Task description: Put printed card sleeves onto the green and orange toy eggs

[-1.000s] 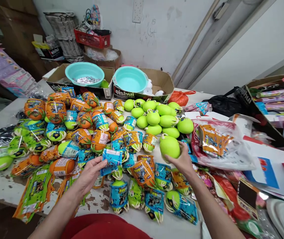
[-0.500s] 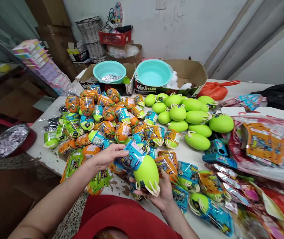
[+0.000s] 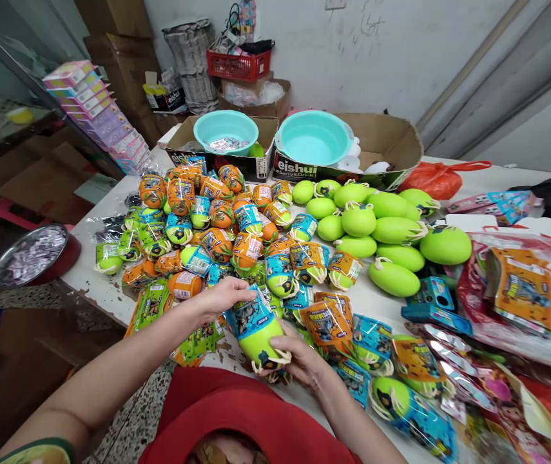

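A bright green egg-shaped toy (image 3: 261, 341) with pale cords at its lower end is in front of my body. Over its upper part sits a blue printed plastic bag (image 3: 252, 316). My left hand (image 3: 223, 298) pinches the bag's top edge between thumb and fingers. From the right, my right hand (image 3: 303, 358) is wrapped round the egg's lower end; some of its fingers are hidden beneath. Just beyond both hands lie bagged eggs, among them one in an orange bag (image 3: 326, 323). Unbagged green eggs (image 3: 394, 278) lie farther back on the right.
Two turquoise basins (image 3: 312, 143) stand in cardboard boxes (image 3: 386, 143) along the back. Bagged eggs (image 3: 181, 194) are heaped at left. A metal bowl (image 3: 38, 254) sits off the table's left edge. Orange bags (image 3: 521, 283) and silvery packets crowd the right side.
The blue bag now covers more of the green egg. My right hand has moved up and left with the egg, its thumb now on the egg's side. The view has shifted slightly.
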The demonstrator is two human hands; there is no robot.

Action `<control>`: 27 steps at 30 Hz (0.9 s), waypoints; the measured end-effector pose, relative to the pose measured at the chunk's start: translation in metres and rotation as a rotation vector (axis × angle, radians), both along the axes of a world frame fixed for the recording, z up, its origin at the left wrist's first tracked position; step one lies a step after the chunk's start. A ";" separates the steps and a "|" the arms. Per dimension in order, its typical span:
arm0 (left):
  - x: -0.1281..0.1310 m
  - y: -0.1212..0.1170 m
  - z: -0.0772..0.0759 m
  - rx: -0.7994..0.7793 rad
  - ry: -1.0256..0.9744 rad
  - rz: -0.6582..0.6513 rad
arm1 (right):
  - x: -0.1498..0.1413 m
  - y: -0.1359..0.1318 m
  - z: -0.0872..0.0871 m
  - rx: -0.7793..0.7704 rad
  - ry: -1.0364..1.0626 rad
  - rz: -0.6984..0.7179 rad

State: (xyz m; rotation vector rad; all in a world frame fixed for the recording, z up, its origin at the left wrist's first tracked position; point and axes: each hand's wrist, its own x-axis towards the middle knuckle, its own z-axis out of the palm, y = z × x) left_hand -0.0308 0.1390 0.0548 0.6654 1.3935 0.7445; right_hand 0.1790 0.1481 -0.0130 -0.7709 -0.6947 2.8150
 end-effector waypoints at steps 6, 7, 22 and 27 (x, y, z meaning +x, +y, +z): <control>0.003 -0.005 0.009 0.167 0.113 0.029 | -0.010 -0.014 -0.004 -0.113 0.039 -0.118; 0.001 -0.007 0.011 0.253 0.163 0.109 | -0.010 -0.015 -0.005 -0.129 0.055 -0.135; 0.020 -0.071 -0.010 0.053 -0.310 -0.055 | -0.006 -0.030 0.009 0.117 0.009 -0.190; 0.024 -0.080 -0.015 0.087 -0.258 -0.079 | -0.002 -0.032 0.012 0.208 -0.029 -0.203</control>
